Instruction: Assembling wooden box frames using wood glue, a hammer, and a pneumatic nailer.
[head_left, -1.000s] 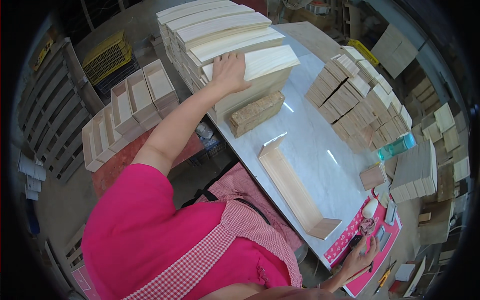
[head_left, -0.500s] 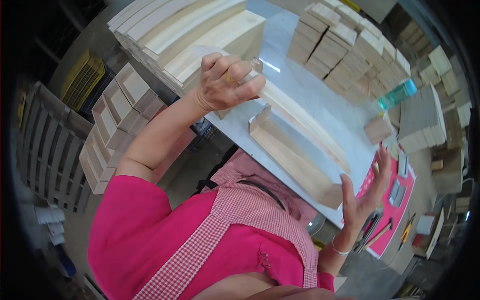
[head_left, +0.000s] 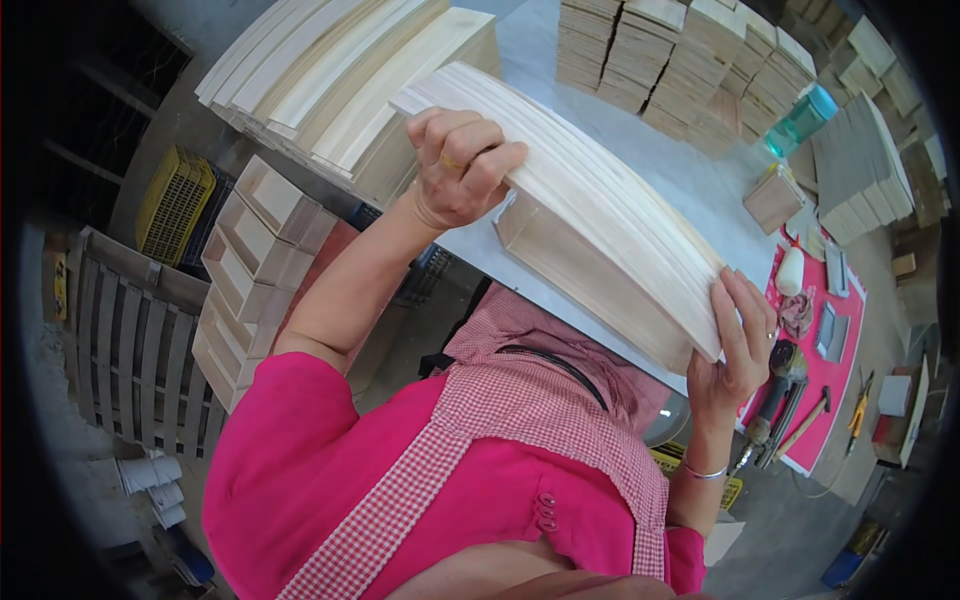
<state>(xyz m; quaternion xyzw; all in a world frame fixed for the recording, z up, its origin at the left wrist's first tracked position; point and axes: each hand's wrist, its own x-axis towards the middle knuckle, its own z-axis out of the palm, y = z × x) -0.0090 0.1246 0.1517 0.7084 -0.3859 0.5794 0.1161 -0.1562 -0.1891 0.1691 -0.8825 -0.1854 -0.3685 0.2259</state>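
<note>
A long pale wooden board [head_left: 590,180] with lengthwise lines along its face is tilted over the near side of the table. My left hand [head_left: 462,165] is closed round its left end, the fingers curled over the edge. At the other end, my right hand [head_left: 742,335] grips the board between thumb and fingers. Below the board, a long open wooden box [head_left: 585,280] rests along the table's near edge; the board covers part of it.
Stacked wooden boards [head_left: 340,85] stand at the far left, with small wood blocks [head_left: 665,60] at the back. A teal bottle [head_left: 800,120] is at the right, near a pink mat [head_left: 850,300] with tools. Wooden trays [head_left: 255,250] sit beside my left arm.
The board has turned so its broad face shows. My right hand, open and apart from it before, has closed on its right end.
</note>
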